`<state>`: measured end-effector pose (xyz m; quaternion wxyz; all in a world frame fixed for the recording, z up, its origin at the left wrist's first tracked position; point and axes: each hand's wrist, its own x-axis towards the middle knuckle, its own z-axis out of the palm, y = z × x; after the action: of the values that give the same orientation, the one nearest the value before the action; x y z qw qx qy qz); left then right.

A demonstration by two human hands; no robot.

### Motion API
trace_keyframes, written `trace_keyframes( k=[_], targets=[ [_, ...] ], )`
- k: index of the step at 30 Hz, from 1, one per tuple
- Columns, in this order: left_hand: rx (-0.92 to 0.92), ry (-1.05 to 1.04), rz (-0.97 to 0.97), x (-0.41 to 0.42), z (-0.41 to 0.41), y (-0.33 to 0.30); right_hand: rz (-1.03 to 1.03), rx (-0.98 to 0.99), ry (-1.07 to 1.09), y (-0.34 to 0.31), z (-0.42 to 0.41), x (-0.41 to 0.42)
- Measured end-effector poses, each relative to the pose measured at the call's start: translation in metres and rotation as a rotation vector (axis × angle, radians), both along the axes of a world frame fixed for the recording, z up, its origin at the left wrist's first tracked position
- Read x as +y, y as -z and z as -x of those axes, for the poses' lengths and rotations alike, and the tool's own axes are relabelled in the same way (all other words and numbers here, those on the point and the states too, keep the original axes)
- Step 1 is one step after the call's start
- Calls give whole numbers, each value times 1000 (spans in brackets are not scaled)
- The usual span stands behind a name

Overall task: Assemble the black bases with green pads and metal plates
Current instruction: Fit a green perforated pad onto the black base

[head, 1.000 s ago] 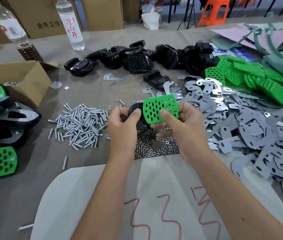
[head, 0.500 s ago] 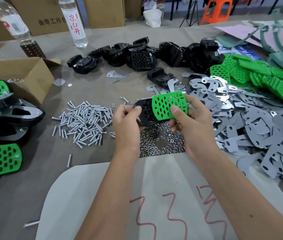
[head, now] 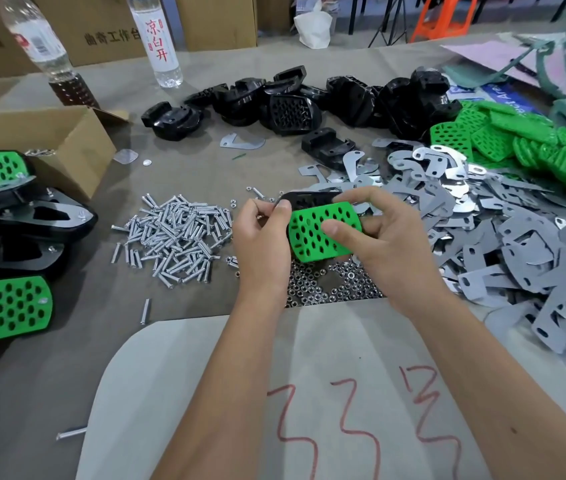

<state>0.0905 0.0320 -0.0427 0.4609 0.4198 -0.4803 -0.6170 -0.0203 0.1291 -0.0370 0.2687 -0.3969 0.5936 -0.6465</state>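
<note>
Both hands hold one assembly at the table's middle. A perforated green pad (head: 323, 233) lies over a black base (head: 309, 198), of which only the top edge shows. My left hand (head: 264, 244) pinches the base's left end. My right hand (head: 378, 237) grips the pad, thumb pressed on its face and fingers curled over the top. Loose black bases (head: 292, 105) are heaped at the back, green pads (head: 524, 140) at the right, metal plates (head: 517, 244) across the right side.
A screw pile (head: 174, 233) lies left of my hands and nuts (head: 330, 285) beneath them. Finished green-and-black assemblies (head: 0, 306) stack at the left beside a cardboard box (head: 49, 140). Two bottles (head: 162, 39) stand at the back. A white sheet (head: 205, 393) covers the near edge.
The green pad has swung down from a raised, offset position and now sits over the black base. Both hands stay on the parts.
</note>
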Motion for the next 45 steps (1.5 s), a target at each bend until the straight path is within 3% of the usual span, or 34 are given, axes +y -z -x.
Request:
trace_keyframes(
  k=[3,9,16,20,25,29,32,35,42,45],
  targets=[
    [4,28,-15,3,-1,-3,19,113,58,3,-1,1],
    [-34,48,-9,6,-1,-9,-26,146,199,4,1,-1],
    [-39,48,-23,6,-1,-6,-40,36,302,7,1,-4],
    [-195,-58,198,10,-1,-4,-34,-127,291,8,3,-5],
    [-423,-180,592,12,-7,-8,-33,-165,258,6,3,-3],
    [-424,-149,564,12,-8,-7,-39,-161,252,7,3,-3],
    [-583,-89,494,4,-11,-4,-48,-166,267,9,4,-4],
    [-746,23,570,2,-11,-2,-39,-175,257,11,6,-5],
    [-466,-42,398,2,-14,-5,-43,-167,268,11,5,-5],
    [-438,-72,373,2,-13,-5,-11,-210,288,7,5,-11]
  ],
)
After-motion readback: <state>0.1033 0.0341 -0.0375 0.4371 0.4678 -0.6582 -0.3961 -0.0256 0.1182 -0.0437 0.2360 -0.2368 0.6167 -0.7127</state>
